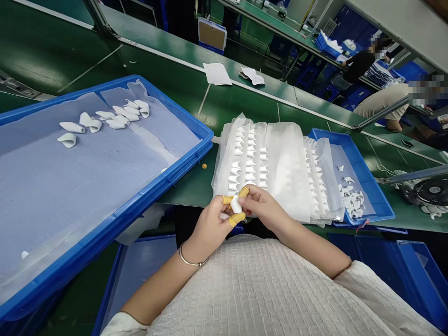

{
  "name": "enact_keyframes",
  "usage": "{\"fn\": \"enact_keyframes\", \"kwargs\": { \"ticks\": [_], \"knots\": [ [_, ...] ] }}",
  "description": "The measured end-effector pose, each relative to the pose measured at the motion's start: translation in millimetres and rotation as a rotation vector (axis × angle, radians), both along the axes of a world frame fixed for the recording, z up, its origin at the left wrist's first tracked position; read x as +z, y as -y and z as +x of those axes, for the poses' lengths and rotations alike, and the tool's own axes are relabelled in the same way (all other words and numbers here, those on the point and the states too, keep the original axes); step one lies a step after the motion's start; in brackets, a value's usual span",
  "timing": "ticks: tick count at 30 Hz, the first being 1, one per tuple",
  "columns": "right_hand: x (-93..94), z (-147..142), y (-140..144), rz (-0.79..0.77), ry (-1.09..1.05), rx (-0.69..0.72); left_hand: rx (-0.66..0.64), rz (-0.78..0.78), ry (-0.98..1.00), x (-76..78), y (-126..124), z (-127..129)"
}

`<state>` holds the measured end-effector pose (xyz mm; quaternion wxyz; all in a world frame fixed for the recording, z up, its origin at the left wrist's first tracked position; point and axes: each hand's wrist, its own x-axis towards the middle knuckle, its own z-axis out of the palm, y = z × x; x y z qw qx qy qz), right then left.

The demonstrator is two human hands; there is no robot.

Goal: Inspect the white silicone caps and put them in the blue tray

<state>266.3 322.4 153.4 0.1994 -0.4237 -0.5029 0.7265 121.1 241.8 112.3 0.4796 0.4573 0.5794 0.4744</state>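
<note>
A small white curved piece (236,204) is pinched between my two hands in front of my body. My left hand (213,220) has yellow finger cots and grips the piece from the left; another bit of white shows by its palm. Closed on the piece's other side is my right hand (263,205), with a yellow cot on one fingertip. Just beyond them lies a white sheet stack (283,163) bearing rows of similar white pieces (250,162). Exactly what the pieces are cannot be made out.
To the left, a large blue tray (150,189) holds several white curled pieces (119,115). At right sit a smaller blue tray (381,196) of small white scraps (353,201) and a black fan (434,190). Other people (362,65) are across the aisle.
</note>
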Motion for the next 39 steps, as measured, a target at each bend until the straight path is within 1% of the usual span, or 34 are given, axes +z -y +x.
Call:
{"fn": "enact_keyframes", "kwargs": {
  "ticks": [2, 7, 13, 16, 19, 22, 26, 29, 35, 39],
  "knots": [
    [-1.7, -1.5, -0.9, -0.001, 0.008, 0.011, 0.007, -0.005, -0.056, -0.9, 0.9, -0.7],
    [-5.6, 2.2, -2.7, -0.040, -0.024, 0.019, 0.011, 0.008, -0.040, -1.8, 1.2, 0.5],
    [-4.5, 8.6, -4.8, -0.026, -0.039, -0.012, 0.001, 0.040, -0.192, -1.0, -1.8, 6.1],
    [-2.9, 14.3, -6.0, -0.058, -0.071, -0.011, -0.010, 0.029, -0.100, -0.1, -4.2, 10.5],
    [-3.2, 22.4, -6.1, -0.105, -0.114, -0.034, -0.052, -0.003, 0.091, 0.8, -7.1, 16.3],
    [-3.6, 31.3, -6.0, -0.111, -0.141, -0.031, -0.115, -0.039, 0.285, 2.8, -10.6, 22.3],
    [-3.2, 42.6, -7.1, -0.109, -0.161, -0.027, -0.166, -0.088, 0.445, 7.0, -15.4, 29.2],
    [-4.7, 50.9, -8.2, -0.105, -0.186, -0.037, -0.177, -0.104, 0.464, 9.2, -17.8, 34.2],
    [-10.0, 64.9, -9.1, -0.071, -0.231, -0.019, -0.152, -0.086, 0.360, 10.3, -20.9, 44.0],
    [-11.7, 71.9, -10.4, -0.053, -0.257, -0.028, -0.155, -0.095, 0.331, 12.6, -23.2, 49.5]
  ]
}}
